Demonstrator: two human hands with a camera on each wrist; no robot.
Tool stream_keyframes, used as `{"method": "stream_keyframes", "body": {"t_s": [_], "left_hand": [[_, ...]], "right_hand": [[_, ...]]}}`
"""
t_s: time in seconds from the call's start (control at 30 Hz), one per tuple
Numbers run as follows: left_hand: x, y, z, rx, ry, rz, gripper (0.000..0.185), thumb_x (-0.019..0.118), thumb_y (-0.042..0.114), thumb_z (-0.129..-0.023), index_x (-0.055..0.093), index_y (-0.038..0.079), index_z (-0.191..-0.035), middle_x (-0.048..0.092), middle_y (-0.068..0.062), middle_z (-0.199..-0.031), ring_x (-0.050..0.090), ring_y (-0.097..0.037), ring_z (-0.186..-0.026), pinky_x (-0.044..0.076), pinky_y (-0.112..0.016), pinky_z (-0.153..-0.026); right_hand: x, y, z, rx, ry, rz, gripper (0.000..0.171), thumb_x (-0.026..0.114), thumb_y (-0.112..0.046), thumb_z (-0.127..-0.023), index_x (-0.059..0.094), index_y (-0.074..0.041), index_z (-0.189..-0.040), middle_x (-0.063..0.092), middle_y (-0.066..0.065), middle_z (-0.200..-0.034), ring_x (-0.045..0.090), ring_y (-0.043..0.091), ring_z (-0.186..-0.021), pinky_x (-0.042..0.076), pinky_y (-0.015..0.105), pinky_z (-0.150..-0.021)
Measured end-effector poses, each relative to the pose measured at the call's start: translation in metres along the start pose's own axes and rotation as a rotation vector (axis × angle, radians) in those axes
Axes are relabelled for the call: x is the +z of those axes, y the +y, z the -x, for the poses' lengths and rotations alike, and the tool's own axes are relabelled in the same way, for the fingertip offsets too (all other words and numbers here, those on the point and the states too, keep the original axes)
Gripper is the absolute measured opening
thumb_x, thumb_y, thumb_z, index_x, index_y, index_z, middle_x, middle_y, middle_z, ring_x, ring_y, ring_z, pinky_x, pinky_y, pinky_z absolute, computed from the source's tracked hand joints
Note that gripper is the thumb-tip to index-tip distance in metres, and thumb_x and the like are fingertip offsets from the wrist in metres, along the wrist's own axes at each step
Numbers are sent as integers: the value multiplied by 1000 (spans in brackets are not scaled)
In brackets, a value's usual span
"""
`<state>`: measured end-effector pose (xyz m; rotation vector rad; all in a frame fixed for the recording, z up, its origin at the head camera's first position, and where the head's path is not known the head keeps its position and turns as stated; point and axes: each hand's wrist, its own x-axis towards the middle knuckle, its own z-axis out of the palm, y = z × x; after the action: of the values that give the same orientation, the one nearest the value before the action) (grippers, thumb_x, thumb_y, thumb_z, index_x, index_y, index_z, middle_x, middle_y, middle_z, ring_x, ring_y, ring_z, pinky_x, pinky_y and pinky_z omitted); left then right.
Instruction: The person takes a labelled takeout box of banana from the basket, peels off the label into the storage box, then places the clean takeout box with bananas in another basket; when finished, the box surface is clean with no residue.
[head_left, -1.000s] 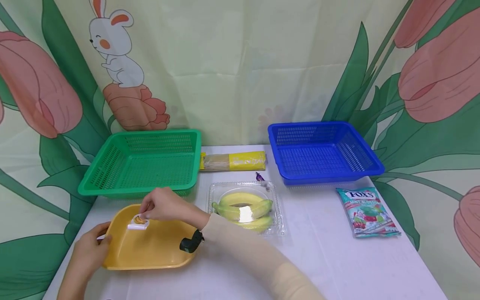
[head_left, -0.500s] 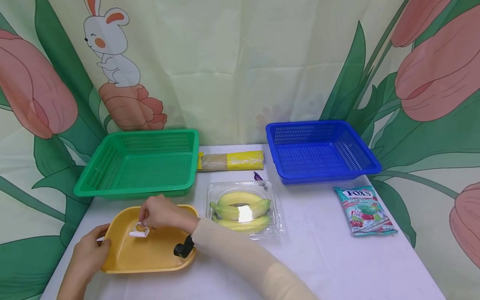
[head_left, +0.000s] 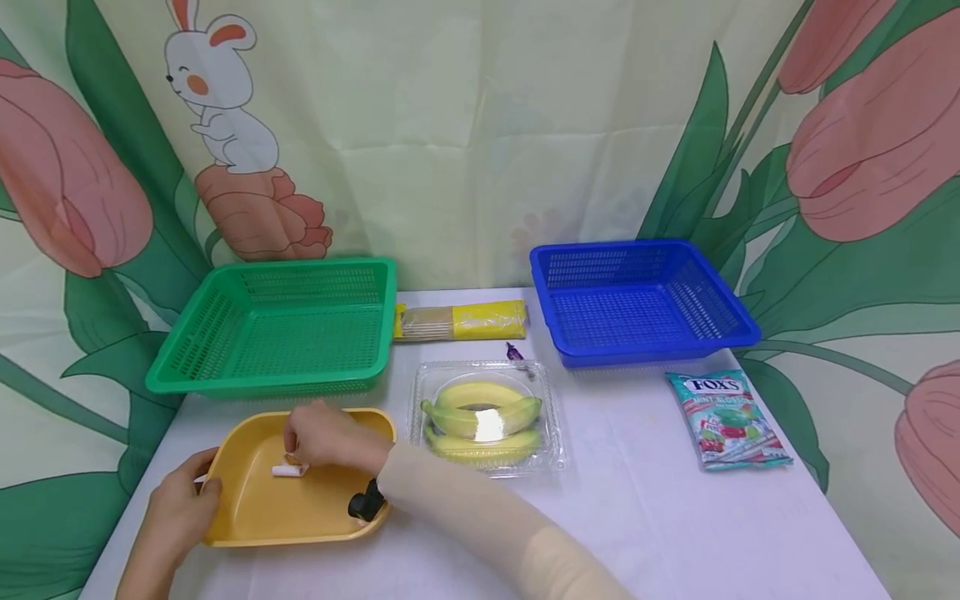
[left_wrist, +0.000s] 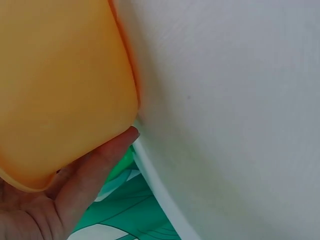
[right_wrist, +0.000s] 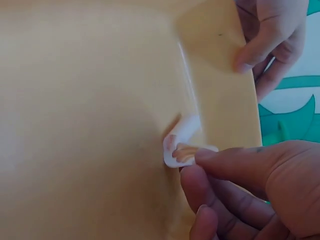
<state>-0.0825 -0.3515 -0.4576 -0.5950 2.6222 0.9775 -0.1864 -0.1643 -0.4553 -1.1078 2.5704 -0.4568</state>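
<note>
A yellow plastic basin [head_left: 247,508] stands at the front left of the table. My left hand [head_left: 180,502] grips its left rim, thumb on the inner side, as the right wrist view also shows. Inside the basin, my right hand [head_left: 327,435] pinches a small white sticker [right_wrist: 186,152] between thumb and index finger. The sticker bears a banana picture, and its far end is curled into a roll. From the head, the hand covers most of the sticker [head_left: 289,471]. In the left wrist view, the left hand's fingers [left_wrist: 95,167] lie against the basin's outside.
Behind the basin sits a green basket [head_left: 277,333]; a blue basket [head_left: 645,308] is at the back right. Between them lie a yellow noodle-like packet [head_left: 461,322] and a small purple-wrapped item [head_left: 514,352]. A clear clamshell of bananas [head_left: 483,417] and a FOX'S candy bag [head_left: 727,421] stand nearer.
My right hand has moved a little toward me and rightward inside the basin with the sticker, which is now more hidden. The left hand keeps its grip on the rim.
</note>
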Motion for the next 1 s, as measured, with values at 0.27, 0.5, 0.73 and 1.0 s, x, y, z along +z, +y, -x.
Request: {"method": "stream_keyframes", "body": {"t_s": [0.27, 0.5, 0.73, 1.0], "left_hand": [[1, -1, 1, -12, -2, -1, 57, 38, 7, -109, 25, -14, -160, 35, -40, -158, 52, -56, -132, 64, -47, -92], [3, -5, -1, -23, -14, 4, 58, 39, 7, -109, 23, -14, -160, 35, -40, -158, 52, -55, -131, 64, -43, -89], [3, -3, -1, -29, -15, 8, 58, 39, 7, -109, 22, -14, -161, 33, -40, -159, 52, -54, -130, 64, -40, -87], [2, -1, -1, -32, -22, 8, 58, 39, 6, -109, 21, -14, -161, 33, -40, -160, 53, -53, -129, 65, -42, -88]], "right_hand": [[7, -1, 2, 20, 13, -2, 10, 80, -18, -93, 77, -26, -86, 66, -17, -78, 54, -1, -66, 43, 11, -54], [9, -1, 4, 37, 13, 8, 12, 80, -19, -92, 76, -27, -84, 63, -17, -74, 53, -1, -64, 43, 13, -53], [9, -1, 4, 53, 38, 28, 14, 79, -25, -93, 74, -28, -81, 61, -18, -70, 53, -1, -61, 43, 14, -51], [8, -3, 8, 76, 73, 47, 31, 78, -23, -92, 59, -22, -68, 48, -11, -60, 44, 3, -52, 36, 18, -45]]}}
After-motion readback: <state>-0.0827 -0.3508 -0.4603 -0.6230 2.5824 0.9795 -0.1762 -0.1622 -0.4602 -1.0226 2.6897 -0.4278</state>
